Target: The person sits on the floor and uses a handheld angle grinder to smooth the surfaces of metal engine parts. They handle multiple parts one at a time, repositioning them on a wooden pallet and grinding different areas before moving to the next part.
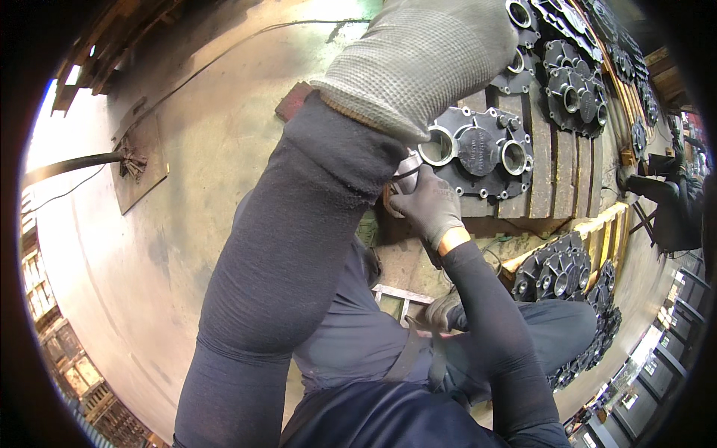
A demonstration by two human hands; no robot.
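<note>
— Where are your hands just now?

— Your left hand [429, 56], in a grey knit glove, is raised close to the camera and lies over the near-left corner of the dark cast housing [478, 153]. Whether it grips anything there, I cannot tell. Your right hand [427, 205] is clenched around a small pale cylindrical part [408, 175], held just beside the housing's left bore [437, 147].

— So which step is this?

— It looks like you are fitting that part at the left bore. The next move likely calls for lining it up square with the bore before pressing, and keeping the left hand steady on the casting.

— And the surface?

— The housing lies on a wooden pallet [556, 175] of dark slats, at its near edge, with more housings [571, 89] ranged toward the far edge. Another stack of castings [560, 272] sits lower at your right. Beyond is a worn concrete floor [149, 246] and shelving [67, 358] at the left rim.
</note>
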